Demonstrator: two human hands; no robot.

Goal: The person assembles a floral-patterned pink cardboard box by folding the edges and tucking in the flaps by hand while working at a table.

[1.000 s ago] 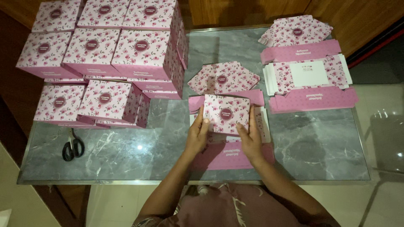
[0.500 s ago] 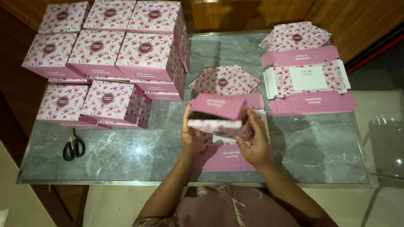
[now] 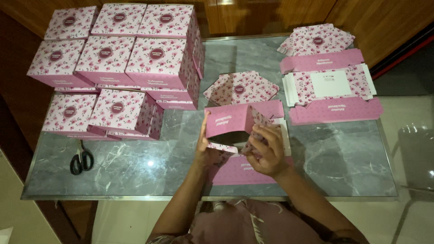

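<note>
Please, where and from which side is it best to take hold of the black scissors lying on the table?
Probably by the handle loops. The scissors lie flat on the grey marble table, near its front left edge, loops toward the person, closed blades pointing away at the stacked pink boxes. The left hand is nearer; coming from above on the near side keeps fingers off the blades.

The half-folded box (image 3: 230, 122) is pink with a rose-flower print and one plain pink panel. The stacked boxes (image 3: 122, 54) carry the same floral pattern with dark maroon round labels. The table (image 3: 334, 153) is grey marble with white veins, and the scissors (image 3: 81, 160) look black.
</note>
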